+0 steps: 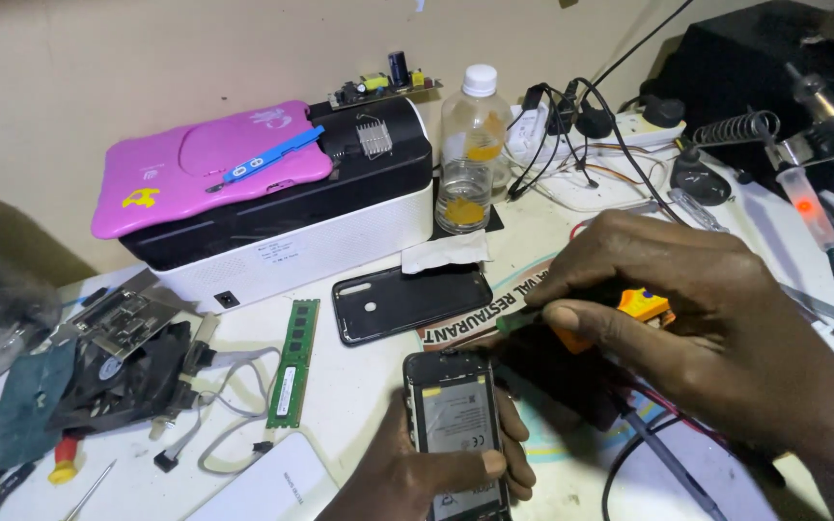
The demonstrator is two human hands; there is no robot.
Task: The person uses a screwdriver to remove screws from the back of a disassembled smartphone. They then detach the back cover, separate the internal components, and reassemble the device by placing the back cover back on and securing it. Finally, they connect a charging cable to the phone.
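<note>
1. Head view, far left: a cooling fan [118, 371] and a green memory stick [293, 362] lie on the bench.
2. Centre: the left hand [417, 473] clasps an opened phone [456, 425] by its edges, low on the bench; it looks light, thin and fragile, best held at the rim.
3. Right: the right hand [687, 309] pinches an orange-handled screwdriver [591, 323] just above the phone.

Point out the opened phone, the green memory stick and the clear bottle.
Opened phone [453, 417], head view, on its exposed back.
Green memory stick [293, 362], head view, mid-length.
Clear bottle [468, 154], head view, on its body.
</note>
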